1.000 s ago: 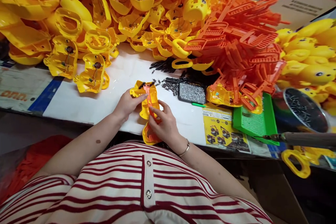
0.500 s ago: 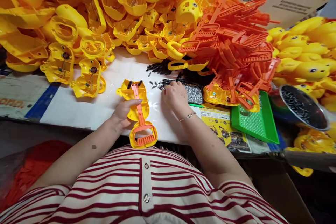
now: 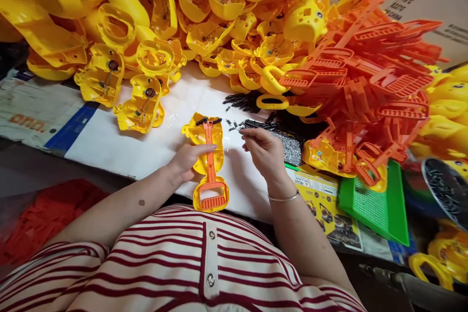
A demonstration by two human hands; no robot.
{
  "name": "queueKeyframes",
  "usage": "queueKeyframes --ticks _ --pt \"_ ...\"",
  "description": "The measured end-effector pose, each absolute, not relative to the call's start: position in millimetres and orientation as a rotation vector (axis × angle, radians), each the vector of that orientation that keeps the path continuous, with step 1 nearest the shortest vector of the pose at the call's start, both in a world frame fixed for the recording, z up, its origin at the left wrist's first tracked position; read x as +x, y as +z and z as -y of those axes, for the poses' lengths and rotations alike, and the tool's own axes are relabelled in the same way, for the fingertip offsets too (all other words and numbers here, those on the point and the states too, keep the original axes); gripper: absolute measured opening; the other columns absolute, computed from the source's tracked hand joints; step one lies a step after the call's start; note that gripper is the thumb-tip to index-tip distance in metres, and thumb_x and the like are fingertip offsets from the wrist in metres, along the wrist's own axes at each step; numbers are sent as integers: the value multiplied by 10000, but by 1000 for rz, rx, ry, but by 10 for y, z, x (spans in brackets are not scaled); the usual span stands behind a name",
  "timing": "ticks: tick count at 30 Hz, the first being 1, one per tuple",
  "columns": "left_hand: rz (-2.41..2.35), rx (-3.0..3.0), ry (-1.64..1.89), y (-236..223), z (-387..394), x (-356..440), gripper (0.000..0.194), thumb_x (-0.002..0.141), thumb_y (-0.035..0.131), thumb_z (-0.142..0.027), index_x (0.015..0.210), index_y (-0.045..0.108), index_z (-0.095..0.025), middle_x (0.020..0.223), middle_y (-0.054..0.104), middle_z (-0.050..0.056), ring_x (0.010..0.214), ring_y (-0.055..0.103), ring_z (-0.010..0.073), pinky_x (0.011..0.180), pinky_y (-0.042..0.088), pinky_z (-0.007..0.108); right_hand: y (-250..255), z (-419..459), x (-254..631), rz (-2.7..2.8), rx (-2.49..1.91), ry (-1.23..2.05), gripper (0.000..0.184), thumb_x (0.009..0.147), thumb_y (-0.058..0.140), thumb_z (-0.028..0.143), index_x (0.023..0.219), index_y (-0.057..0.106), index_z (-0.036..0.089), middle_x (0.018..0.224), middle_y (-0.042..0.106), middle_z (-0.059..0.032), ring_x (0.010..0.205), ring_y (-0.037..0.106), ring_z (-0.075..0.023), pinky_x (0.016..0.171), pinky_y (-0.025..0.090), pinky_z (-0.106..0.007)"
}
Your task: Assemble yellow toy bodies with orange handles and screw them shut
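My left hand (image 3: pixel 187 162) grips a yellow toy shell half (image 3: pixel 218 156), thumb on top and fingers beneath. An orange handled piece (image 3: pixel 210 156) lies lengthwise in the shell, its ribbed end inside the loop at the bottom. Black pieces (image 3: pixel 209 121) sit at the shell's top end. My right hand (image 3: pixel 265 153) is raised beside the small black parts (image 3: pixel 258 124), thumb and fingers pinched together. What lies between those fingertips is too small to make out. A patch of small silvery pieces (image 3: pixel 290 148) shows just behind that hand.
Yellow shell halves (image 3: pixel 206 36) are heaped along the back. Orange handled pieces (image 3: pixel 354 70) pile up at the right, above a green tray (image 3: pixel 395 204). A bowl of dark screws (image 3: pixel 444 190) stands at the far right. Dark slender parts (image 3: pixel 244 102) lie on the white surface (image 3: pixel 109 136).
My right hand has drawn back and up from the black parts, its fingers now pinched. The left hand still holds the shell. The whole view has shifted.
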State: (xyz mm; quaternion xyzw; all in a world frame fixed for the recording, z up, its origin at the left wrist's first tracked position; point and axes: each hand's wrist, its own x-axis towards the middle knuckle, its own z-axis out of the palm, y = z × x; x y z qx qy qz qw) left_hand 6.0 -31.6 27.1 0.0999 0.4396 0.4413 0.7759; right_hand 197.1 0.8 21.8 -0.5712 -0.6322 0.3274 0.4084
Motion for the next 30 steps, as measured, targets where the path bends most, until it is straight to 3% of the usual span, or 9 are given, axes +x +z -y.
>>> queueKeyframes --ticks 4,8,12,17,21,24,30 --pt "-928 232 948 244 318 62 257 600 777 -115 835 673 -108 690 695 40 583 647 165 604 529 307 282 129 1798 1417 -1185 1321 276 713 778 363 969 751 261 845 699 -5 658 590 -111 652 521 -305" --pt "-932 253 1021 248 325 94 263 575 768 -99 821 677 -123 678 692 17 581 633 149 594 510 285 314 114 1637 1436 -1141 1228 193 724 781 388 883 786 277 756 672 7 592 539 -93 571 483 -281" --pt "-931 238 1079 256 333 125 259 560 745 -72 805 690 -139 674 704 8 598 642 147 624 506 277 289 61 1482 1345 -1092 1230 154 684 806 346 821 789 281 770 689 4 733 597 -121 695 508 -297" --pt "-913 261 1050 205 333 132 266 567 735 -84 827 711 -137 704 721 31 620 663 173 647 517 304 300 71 1373 1113 -1212 1352 187 573 835 321 708 754 220 663 690 13 607 577 -109 624 510 -290" --pt "-892 288 1049 179 329 133 284 566 731 -86 846 716 -132 699 721 35 602 663 173 631 521 301 292 77 1386 1138 -1269 1349 169 583 814 301 699 739 203 657 690 10 603 584 -111 619 514 -288" --pt "-905 284 1040 190 331 134 261 560 720 -95 820 714 -124 683 719 39 595 664 178 610 522 296 255 89 1399 1256 -1265 1248 125 649 776 297 728 732 210 705 709 -4 641 616 -131 632 525 -300" --pt "-904 288 1057 199 331 138 248 512 740 -100 754 694 -132 632 693 9 573 654 171 606 524 290 124 103 1381 1674 -1126 626 39 764 689 246 767 728 245 750 710 -15 689 627 -146 663 517 -307"
